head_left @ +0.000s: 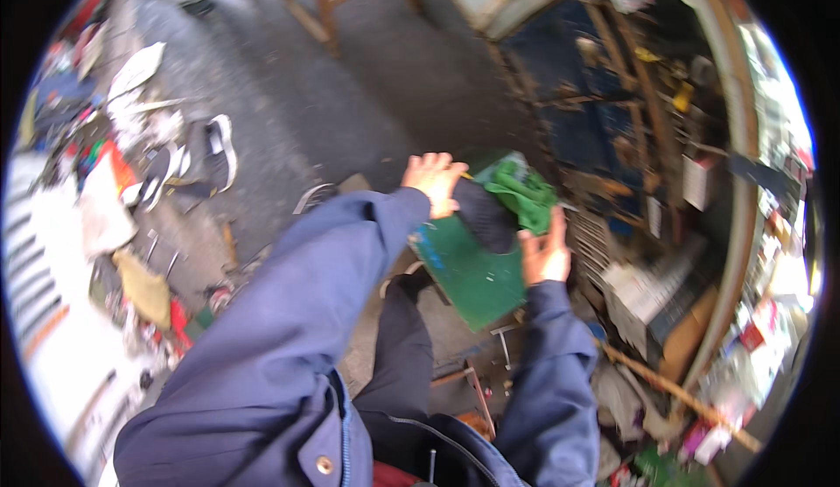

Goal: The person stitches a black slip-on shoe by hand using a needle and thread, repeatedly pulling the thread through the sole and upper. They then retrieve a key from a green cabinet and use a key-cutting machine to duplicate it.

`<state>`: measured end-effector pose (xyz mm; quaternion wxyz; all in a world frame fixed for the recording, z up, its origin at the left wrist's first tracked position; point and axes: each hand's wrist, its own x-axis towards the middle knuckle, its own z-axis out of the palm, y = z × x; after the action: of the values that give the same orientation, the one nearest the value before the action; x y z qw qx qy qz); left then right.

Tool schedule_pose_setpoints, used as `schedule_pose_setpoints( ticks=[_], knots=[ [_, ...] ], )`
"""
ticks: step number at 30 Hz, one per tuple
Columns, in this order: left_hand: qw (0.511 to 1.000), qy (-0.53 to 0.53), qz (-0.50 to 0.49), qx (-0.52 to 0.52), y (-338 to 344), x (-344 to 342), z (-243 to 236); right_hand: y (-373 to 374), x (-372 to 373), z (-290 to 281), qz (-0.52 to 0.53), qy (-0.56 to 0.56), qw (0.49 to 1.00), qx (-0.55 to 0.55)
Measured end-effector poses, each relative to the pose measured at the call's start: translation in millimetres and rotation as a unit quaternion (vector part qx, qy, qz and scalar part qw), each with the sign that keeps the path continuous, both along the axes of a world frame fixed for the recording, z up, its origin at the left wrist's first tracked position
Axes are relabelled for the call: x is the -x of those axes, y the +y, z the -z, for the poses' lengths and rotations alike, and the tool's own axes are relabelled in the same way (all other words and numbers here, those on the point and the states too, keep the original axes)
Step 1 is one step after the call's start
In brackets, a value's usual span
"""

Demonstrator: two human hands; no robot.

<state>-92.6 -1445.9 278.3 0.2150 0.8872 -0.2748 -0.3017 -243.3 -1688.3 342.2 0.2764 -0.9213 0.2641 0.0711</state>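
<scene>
"What filled most of that room?"

"A dark grey, scuffed floor (411,93), with mixed clutter along its left side. To the right stood a battered framework of blue panels and brown wooden strips (573,58). Brown wooden furniture legs (326,14) showed at the far edge."

"And the work surface?"

"A small bench with a flat, rectangular green top (477,284), scratched and worn bluish at its left edge, just in front of the person. Well off to its left, dark shoes with white soles (219,152) lay on the floor."

"What was on the bench?"

"A rounded black piece (486,216) toward its far side, with a crumpled bright green cloth (523,196) against its right."

"The hands?"

"The left hand (433,182) was at the black piece's upper left edge, the right hand (546,251) at the cloth's lower right. Blur hid each grip; I couldn't tell whether either was clenched or released."
</scene>
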Motion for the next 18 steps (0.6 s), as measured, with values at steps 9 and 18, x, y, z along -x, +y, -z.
schedule_pose_setpoints(
  ticks=[9,18],
  knots=[
    [0.89,0.118,-0.371,0.236,141,132,11,-45,80,96,0.05,0.05,0.992,-0.104],
    [0.642,-0.129,-0.751,0.08,559,195,38,-184,392,13,0.396,0.06,0.912,-0.09]
  ],
)
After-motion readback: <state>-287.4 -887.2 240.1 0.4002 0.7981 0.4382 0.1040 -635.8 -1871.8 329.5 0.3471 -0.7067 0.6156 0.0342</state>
